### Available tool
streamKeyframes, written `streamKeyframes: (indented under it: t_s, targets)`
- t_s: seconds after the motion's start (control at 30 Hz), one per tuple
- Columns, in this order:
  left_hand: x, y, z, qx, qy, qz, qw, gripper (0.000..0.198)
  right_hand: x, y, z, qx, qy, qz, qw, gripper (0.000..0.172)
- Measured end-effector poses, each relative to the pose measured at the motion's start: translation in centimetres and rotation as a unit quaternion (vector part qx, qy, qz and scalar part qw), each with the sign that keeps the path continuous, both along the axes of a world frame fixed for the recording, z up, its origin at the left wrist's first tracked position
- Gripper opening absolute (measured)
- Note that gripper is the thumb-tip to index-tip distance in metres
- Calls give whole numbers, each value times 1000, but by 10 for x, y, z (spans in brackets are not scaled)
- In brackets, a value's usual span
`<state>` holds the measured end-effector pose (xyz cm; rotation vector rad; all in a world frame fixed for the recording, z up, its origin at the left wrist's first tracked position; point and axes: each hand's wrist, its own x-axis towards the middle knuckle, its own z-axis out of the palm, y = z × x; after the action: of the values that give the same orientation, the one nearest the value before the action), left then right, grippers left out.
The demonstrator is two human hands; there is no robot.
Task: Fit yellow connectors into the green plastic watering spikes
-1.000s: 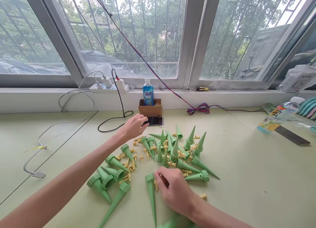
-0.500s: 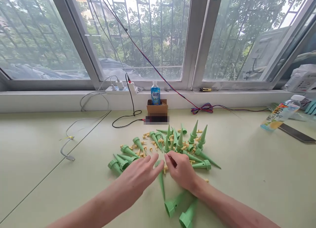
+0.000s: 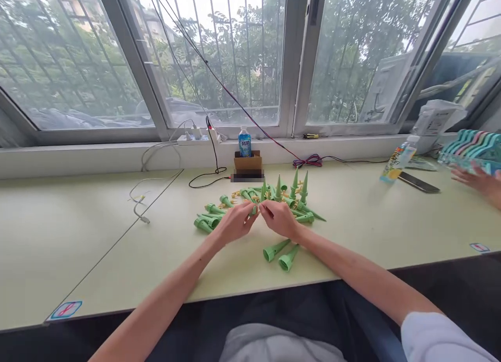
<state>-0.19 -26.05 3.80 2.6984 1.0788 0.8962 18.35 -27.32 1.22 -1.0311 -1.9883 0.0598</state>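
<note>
Your hands are together over one spike

Half a second ago your left hand (image 3: 237, 221) was spread above a lone spike on the bench (image 3: 352, 242). Now its thumb and fingers look clamped on a green plastic spike (image 3: 253, 211), off the front of the pile. Your right hand (image 3: 279, 218) has come in until the fingertips are nearly touching the left's; its fingers curl inward, but you cannot tell from here whether they grip anything small. For the work, that puts both hands on or at the same piece, which reads as handling it rather than fetching it.

Your view has also pulled back, so the bench's front edge shows. Two loose green spikes (image 3: 288, 258) lie between that edge and your right wrist, the nearest things your forearm could brush. Upright spikes (image 3: 305, 187) stand just behind your right hand, with yellow fittings (image 3: 235, 194) scattered among the pile. To the left, the widest stretch for moving runs to the bench seam, with a black cable (image 3: 191, 185) behind it. On the far right, a co-worker's hand (image 3: 475, 178) is beside teal hangers (image 3: 479, 145), well apart from yours.
</note>
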Motion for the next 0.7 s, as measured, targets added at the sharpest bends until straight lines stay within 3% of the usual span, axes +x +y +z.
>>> streamKeyframes:
  t_s: [0.07,0.2,0.43,0.7]
  targets:
    - [-4,3,-1,-11,-17,-37,999,18,-1,1,0,-4,0,4,1000,27]
    - [-9,7,-6,-15,-63,-52,997,14,-1,2,-1,-25,13,28,999,21]
    - [-1,2,-9,-35,-145,-32,988,9,5,4,3,-69,52,95,992,17]
    - [0,2,-15,-57,-156,-43,985,9,11,6,1,-106,50,114,987,16]
